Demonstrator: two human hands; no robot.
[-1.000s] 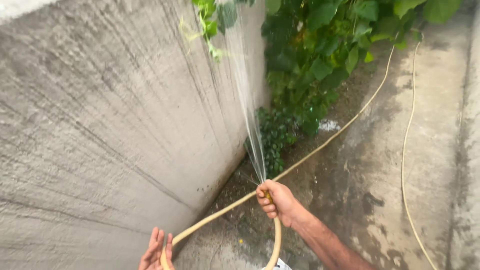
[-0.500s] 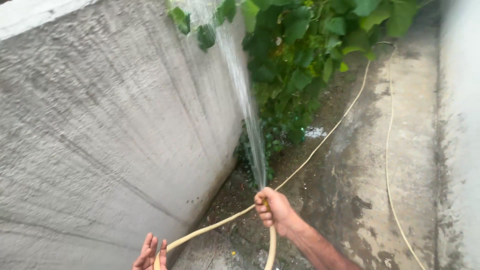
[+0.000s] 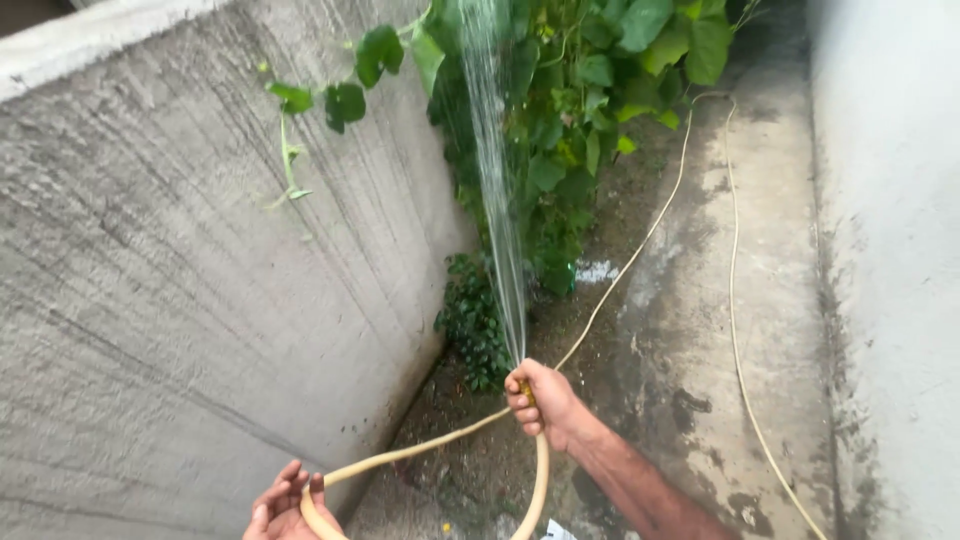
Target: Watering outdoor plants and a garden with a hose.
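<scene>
Both hands are on the yellow hose (image 3: 420, 450): my right hand (image 3: 545, 405) is clamped round its end, thumb over the mouth, fanning a water spray (image 3: 495, 190) up at the climbing vine (image 3: 590, 110). My left hand (image 3: 280, 508) cups the slack loosely, fingers half open. Ground by the low plant (image 3: 470, 325) already looks damp; the concrete wall (image 3: 200, 260) looks dry, so watering seems midway.
</scene>
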